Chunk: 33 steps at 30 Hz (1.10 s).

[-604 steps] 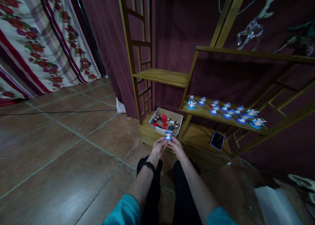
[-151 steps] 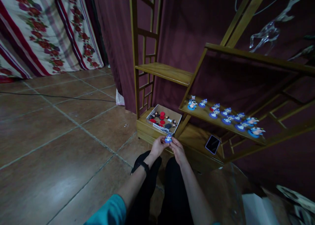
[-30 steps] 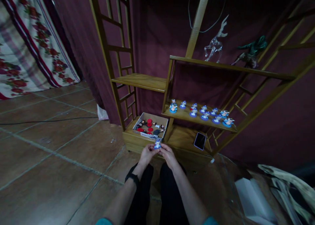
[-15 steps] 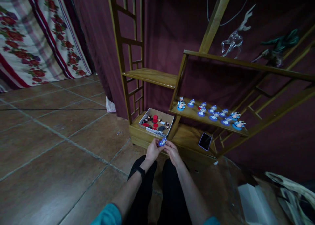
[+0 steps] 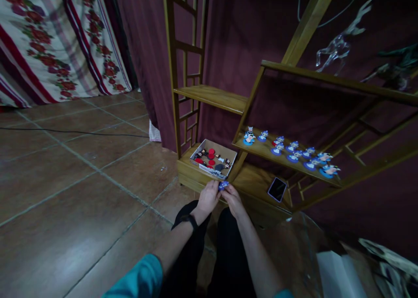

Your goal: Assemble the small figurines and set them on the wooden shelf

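Observation:
Between my two hands is a small blue-purple figurine (image 5: 223, 185), held just in front of the low shelf's edge. My left hand (image 5: 209, 197) closes its fingers on the figurine's left side, the back of the hand turned up. On the other side, the fingers of my right hand (image 5: 233, 199) pinch it. Just beyond my hands sits an open cardboard box (image 5: 201, 168) with red round bases (image 5: 211, 152) and several dark-haired figurine pieces inside. Up to the right, several small figurines (image 5: 278, 149) on blue and purple bases stand in rows on a wooden shelf (image 5: 257, 150).
A dark-screened phone or tablet (image 5: 277, 189) lies on the lower shelf at right. Glass-like horse statue (image 5: 336, 50) and a dark green statue (image 5: 398, 65) stand on the top shelf. A white box (image 5: 339, 274) is on the floor at right; a black cable (image 5: 75, 132) crosses the tiles at left.
My view has shifted left, so the shelf appears further right. My left hand has rolled over the figurine, covering more of it, and the figurine has tilted between my fingers.

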Tool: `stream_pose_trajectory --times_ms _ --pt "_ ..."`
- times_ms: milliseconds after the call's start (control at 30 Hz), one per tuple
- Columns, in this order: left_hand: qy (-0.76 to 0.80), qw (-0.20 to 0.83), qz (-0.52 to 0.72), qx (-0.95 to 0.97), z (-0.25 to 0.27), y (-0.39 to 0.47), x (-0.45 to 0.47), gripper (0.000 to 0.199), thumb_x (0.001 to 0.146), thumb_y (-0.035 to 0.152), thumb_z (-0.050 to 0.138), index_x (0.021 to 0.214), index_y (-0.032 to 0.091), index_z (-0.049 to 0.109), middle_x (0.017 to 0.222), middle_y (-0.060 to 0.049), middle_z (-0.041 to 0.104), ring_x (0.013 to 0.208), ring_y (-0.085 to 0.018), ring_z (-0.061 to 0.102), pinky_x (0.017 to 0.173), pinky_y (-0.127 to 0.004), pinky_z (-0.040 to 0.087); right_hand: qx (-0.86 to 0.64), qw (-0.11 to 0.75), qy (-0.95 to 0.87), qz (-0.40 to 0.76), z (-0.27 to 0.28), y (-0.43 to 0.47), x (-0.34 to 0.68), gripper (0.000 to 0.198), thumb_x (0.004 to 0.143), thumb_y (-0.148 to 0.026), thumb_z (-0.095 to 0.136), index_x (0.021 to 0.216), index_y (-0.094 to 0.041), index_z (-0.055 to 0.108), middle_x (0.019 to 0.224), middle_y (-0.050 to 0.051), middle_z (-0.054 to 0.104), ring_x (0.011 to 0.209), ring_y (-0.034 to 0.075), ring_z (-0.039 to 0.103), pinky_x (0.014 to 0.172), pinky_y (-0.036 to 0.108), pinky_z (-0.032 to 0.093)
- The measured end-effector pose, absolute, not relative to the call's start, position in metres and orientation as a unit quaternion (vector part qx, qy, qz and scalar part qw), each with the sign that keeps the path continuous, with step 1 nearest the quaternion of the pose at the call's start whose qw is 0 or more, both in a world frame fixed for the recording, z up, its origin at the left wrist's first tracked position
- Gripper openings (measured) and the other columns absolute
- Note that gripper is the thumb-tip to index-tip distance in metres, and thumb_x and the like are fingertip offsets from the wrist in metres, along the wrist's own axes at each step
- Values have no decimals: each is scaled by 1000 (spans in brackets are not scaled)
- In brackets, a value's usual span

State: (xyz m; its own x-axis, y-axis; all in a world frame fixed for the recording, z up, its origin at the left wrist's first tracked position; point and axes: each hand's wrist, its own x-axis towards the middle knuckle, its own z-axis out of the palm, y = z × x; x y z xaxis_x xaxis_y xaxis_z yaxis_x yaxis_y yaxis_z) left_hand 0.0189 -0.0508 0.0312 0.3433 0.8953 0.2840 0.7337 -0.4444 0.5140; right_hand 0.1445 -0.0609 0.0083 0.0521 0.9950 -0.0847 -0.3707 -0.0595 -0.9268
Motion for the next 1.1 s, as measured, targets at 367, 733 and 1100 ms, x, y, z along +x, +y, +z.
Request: stream_pose_trajectory --times_ms 367,733,1100 --pt "423 1 210 881 49 -47 16 35 82 16 38 117 13 41 102 -12 52 95 -21 49 81 -33 38 -377 610 -327 615 3 -60 148 48 60 -14 65 105 -28 57 111 0 60 101 16 55 89 31 43" --pt "404 -99 175 892 54 -48 16 34 88 15 28 119 9 40 97 -11 54 90 -19 50 71 -31 36 -385 618 -330 601 1 -58 149 51 59 -9 62 105 -30 57 107 -1 62 93 14 58 82 31 48" --pt "413 -105 160 890 47 -48 17 34 87 14 29 120 10 39 106 -13 51 93 -19 50 74 -32 36 -388 610 -336 605 -3 -56 149 56 58 -8 60 108 -30 54 111 -1 60 94 14 57 81 29 47"
